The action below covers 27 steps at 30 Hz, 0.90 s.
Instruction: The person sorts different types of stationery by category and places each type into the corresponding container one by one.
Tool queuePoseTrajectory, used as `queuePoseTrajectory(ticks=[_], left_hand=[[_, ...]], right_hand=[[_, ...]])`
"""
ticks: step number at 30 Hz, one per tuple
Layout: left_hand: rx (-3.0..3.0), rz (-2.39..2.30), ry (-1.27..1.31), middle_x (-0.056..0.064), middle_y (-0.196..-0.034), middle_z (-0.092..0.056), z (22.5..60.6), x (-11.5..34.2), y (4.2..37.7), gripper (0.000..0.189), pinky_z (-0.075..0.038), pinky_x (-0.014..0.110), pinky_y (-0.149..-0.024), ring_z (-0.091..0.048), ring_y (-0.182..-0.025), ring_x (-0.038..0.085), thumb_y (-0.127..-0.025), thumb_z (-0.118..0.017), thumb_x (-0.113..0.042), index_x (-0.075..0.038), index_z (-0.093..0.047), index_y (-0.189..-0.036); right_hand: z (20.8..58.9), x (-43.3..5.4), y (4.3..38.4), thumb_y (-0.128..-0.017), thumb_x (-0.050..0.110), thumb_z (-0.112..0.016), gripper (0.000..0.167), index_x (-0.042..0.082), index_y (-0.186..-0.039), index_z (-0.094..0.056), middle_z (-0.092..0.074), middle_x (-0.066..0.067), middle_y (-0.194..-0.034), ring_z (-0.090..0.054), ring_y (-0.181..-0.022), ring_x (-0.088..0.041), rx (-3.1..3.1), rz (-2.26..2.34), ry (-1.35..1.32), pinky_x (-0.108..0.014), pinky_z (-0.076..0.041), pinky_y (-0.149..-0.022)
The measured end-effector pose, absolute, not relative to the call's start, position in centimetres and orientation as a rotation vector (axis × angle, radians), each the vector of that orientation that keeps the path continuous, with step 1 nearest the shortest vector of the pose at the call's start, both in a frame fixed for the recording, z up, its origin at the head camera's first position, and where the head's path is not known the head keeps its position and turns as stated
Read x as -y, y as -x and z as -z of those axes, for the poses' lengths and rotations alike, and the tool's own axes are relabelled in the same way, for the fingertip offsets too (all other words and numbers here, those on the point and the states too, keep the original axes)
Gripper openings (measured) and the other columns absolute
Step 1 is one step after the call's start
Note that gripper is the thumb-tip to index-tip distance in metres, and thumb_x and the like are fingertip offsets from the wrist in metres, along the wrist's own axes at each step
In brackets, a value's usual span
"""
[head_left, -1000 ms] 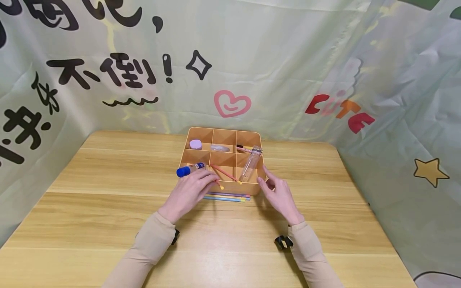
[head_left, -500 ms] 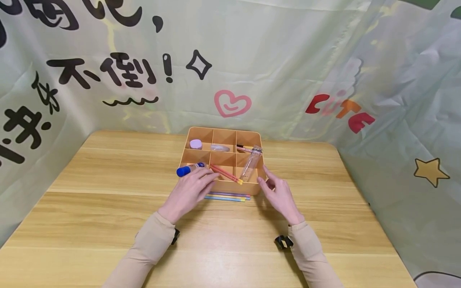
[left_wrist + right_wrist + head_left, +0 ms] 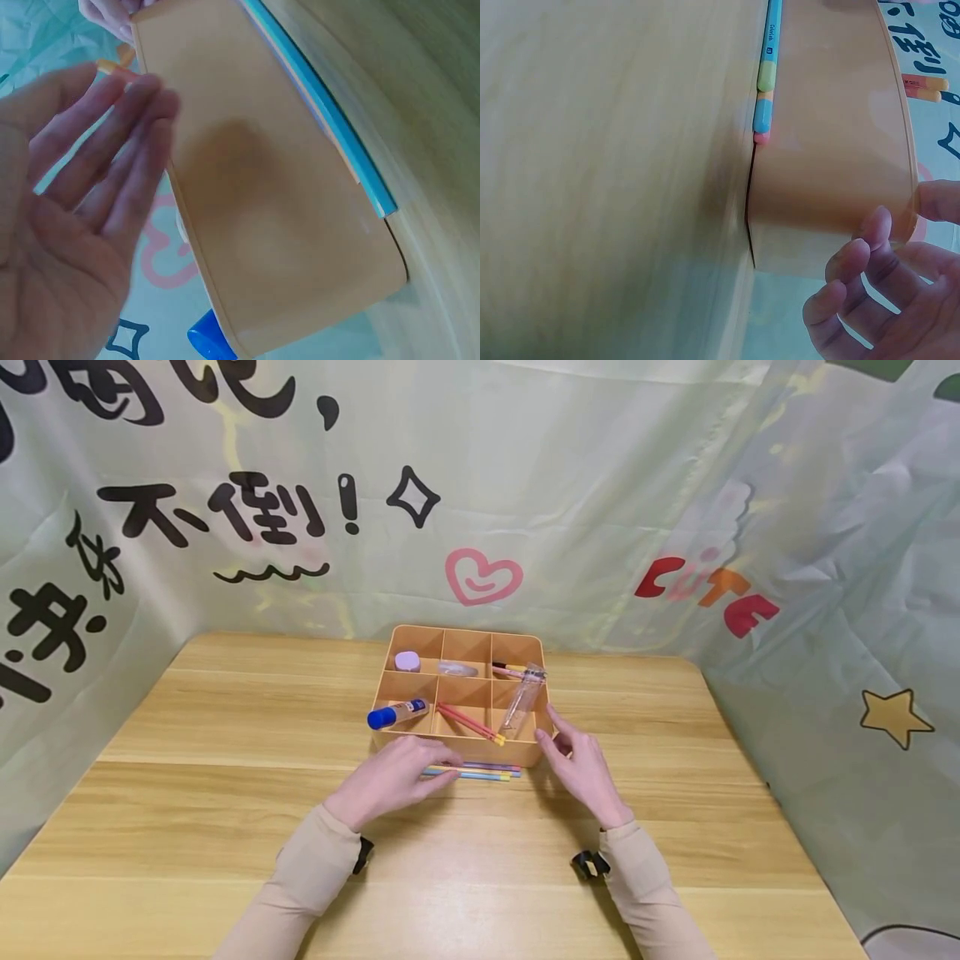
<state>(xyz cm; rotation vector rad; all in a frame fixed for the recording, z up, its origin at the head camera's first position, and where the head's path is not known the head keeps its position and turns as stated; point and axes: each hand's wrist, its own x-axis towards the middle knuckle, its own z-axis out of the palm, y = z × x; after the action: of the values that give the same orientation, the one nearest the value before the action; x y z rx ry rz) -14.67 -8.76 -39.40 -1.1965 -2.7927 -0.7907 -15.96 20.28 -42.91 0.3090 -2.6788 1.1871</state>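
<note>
A tan compartment organizer [image 3: 427,745] stands on the table. My left hand [image 3: 397,777] hovers at its front wall with loose fingers and holds nothing; the palm [image 3: 67,262] shows bare in the left wrist view. Several pencils [image 3: 487,775], blue and purple among them, lie along the organizer's front foot, partly under that hand. Two red pencils [image 3: 471,724] with yellow ends lean together in the front middle compartment. My right hand [image 3: 587,774] holds the organizer's front right corner, thumb at the rim and fingertips [image 3: 876,225] by the outer wall.
A glue stick [image 3: 397,713] with a blue cap leans in the front left compartment. A clear slim case [image 3: 521,703] leans in the front right one. Behind are a lilac block [image 3: 407,661], a pale translucent item [image 3: 457,668] and more pencils [image 3: 510,670]. A printed cloth [image 3: 585,510] hangs behind.
My left hand lets go of a red pencil, which now lies beside the other in the front middle compartment. That hand has drawn back to the organizer's front. My right hand stays put.
</note>
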Motion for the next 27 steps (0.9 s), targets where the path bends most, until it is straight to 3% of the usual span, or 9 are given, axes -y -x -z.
queuePoseTrajectory(ticks=[11, 27], left_hand=[[3.066, 0.786, 1.163, 0.010, -0.138, -0.065, 40.9, 9.3, 14.9, 0.042, -0.052, 0.046, -0.106, -0.064, -0.125, 0.028, -0.099, -0.065, -0.023, -0.006, -0.061, -0.137], [3.140, 0.742, 1.146, 0.014, -0.137, -0.065, 41.4, 9.0, 14.8, 0.046, -0.053, 0.046, -0.104, -0.066, -0.122, 0.028, -0.099, -0.065, -0.024, -0.006, -0.058, -0.140]], right_hand=[[42.9, -20.3, 15.9, -0.100, 0.022, -0.061, 0.052, -0.005, -0.144, -0.050, -0.054, -0.003, -0.062, -0.042, -0.054, -0.008, 2.684, -1.188, -0.303, -0.023, -0.036, -0.050], [42.9, -20.3, 15.9, -0.100, 0.023, -0.061, 0.053, -0.004, -0.144, -0.050, -0.054, -0.003, -0.062, -0.042, -0.054, -0.009, 2.695, -1.185, -0.291, -0.024, -0.037, -0.051]])
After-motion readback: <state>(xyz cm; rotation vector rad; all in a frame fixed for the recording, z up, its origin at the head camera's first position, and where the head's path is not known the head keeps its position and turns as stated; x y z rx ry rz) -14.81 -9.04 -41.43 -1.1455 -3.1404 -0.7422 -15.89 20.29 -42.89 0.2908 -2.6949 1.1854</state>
